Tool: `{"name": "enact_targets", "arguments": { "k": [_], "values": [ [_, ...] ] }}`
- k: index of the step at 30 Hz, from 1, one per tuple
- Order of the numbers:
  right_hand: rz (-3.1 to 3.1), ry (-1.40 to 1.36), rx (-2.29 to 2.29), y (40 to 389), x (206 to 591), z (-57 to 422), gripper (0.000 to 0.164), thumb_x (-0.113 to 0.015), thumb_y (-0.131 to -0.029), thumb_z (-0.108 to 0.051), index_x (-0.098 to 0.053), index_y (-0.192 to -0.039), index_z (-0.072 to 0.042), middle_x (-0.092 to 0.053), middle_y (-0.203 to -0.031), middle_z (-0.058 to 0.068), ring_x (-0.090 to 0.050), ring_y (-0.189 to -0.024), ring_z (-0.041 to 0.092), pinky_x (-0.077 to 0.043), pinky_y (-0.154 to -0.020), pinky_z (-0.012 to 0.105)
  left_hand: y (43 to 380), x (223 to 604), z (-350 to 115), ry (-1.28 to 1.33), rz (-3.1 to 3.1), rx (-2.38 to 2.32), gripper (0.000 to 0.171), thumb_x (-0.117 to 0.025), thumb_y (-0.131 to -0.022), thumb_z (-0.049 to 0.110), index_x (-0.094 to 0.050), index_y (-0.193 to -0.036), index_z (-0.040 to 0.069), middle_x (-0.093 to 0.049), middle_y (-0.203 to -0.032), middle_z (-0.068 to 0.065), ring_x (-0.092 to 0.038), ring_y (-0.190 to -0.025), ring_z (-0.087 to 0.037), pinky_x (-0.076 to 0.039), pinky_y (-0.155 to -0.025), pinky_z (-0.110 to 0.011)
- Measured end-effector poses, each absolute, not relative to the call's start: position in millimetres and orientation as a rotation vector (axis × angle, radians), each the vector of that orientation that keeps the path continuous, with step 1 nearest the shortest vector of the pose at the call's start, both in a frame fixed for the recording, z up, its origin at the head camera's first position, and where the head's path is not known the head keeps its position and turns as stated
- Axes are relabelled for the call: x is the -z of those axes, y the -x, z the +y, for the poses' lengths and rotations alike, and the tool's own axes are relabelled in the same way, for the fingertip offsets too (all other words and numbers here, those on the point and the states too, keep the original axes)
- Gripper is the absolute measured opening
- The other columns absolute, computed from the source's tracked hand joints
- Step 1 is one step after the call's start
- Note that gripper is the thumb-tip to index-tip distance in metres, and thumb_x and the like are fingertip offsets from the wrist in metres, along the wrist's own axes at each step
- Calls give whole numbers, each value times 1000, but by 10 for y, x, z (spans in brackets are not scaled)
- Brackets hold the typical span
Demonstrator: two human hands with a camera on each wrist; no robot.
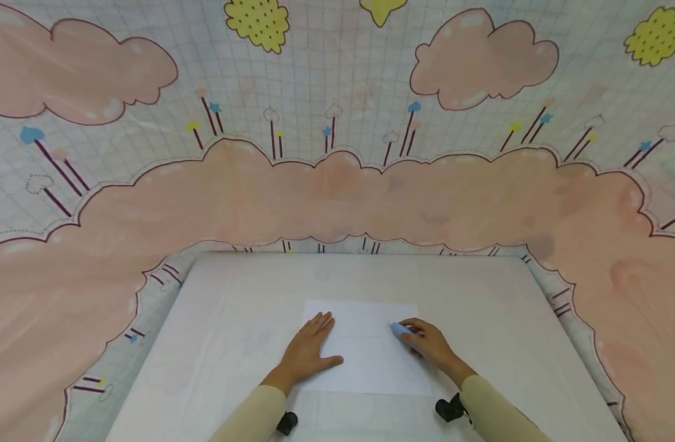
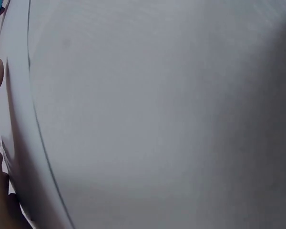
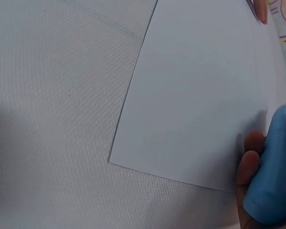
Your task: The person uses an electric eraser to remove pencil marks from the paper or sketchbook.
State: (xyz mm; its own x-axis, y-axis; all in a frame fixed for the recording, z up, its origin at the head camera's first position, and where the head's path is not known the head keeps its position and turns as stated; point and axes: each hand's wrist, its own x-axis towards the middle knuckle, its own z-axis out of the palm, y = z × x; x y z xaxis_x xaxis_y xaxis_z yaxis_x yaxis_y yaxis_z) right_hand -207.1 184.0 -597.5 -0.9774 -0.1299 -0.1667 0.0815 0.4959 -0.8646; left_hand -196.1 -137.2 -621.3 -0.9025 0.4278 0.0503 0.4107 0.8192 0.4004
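A sheet of white paper (image 1: 367, 368) lies flat in front of me. My left hand (image 1: 308, 351) rests on its left part, fingers straight and thumb spread toward the middle. Near the sheet's right edge, my right hand (image 1: 430, 345) grips a light blue, rounded tool (image 1: 399, 329) with a small thin tip pointing up and left. In the right wrist view the smooth, thick body of the blue tool (image 3: 271, 176) shows, with fingertips (image 3: 248, 167) curled against it; its tip is too small to identify. The left wrist view catches only the left hand's edge.
The paper lies on a white-covered table (image 1: 221, 344) with a finely woven surface. Behind and around it hangs a cloth (image 1: 337, 202) printed with clouds and stars. Black wrist cameras (image 1: 450, 407) sit at both sleeve cuffs.
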Motion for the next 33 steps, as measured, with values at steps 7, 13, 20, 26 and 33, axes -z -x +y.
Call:
{"name": "enact_targets", "arguments": {
  "k": [7, 13, 20, 26, 33],
  "values": [
    [2497, 170, 1428, 2065, 5928, 1839, 29, -65, -94, -19, -66, -120, -7, -63, -102, 13, -59, -62, 14, -48, -51, 24, 1997, 6253, -1374, -694, 2978, -620, 88, -63, -83, 66, -44, -149, 12, -33, -160, -5, -27, -149, -28, -26, -120, -46],
    [2463, 235, 1402, 2074, 5941, 1855, 29, -64, -95, -23, -66, -120, -7, -63, -96, 8, -57, -58, 14, -43, -46, 21, 2016, 6245, -1377, -705, 2978, -591, 92, -62, -82, 69, -41, -151, 11, -32, -160, -5, -25, -149, -27, -24, -121, -46],
    [2413, 264, 1437, 2090, 5959, 1852, 28, -63, -96, -21, -63, -120, -6, -59, -86, 6, -58, -56, 14, -42, -47, 20, 2028, 6226, -1364, -680, 2972, -547, 97, -62, -81, 70, -37, -152, 9, -30, -161, -6, -22, -150, -27, -23, -121, -45],
    [2415, 302, 1435, 2095, 5959, 1859, 27, -63, -96, -19, -64, -119, -5, -58, -82, 6, -57, -55, 14, -42, -48, 20, 2034, 6207, -1347, -674, 2953, -541, 97, -62, -81, 70, -36, -153, 10, -28, -162, -5, -21, -150, -27, -23, -122, -45],
    [2434, 312, 1401, 2100, 5989, 1872, 27, -63, -96, -23, -65, -119, -8, -59, -81, 3, -58, -56, 14, -44, -49, 21, 2035, 6193, -1360, -684, 2936, -552, 96, -62, -82, 69, -35, -153, 10, -28, -162, -5, -21, -151, -27, -22, -122, -45]
  ]
}}
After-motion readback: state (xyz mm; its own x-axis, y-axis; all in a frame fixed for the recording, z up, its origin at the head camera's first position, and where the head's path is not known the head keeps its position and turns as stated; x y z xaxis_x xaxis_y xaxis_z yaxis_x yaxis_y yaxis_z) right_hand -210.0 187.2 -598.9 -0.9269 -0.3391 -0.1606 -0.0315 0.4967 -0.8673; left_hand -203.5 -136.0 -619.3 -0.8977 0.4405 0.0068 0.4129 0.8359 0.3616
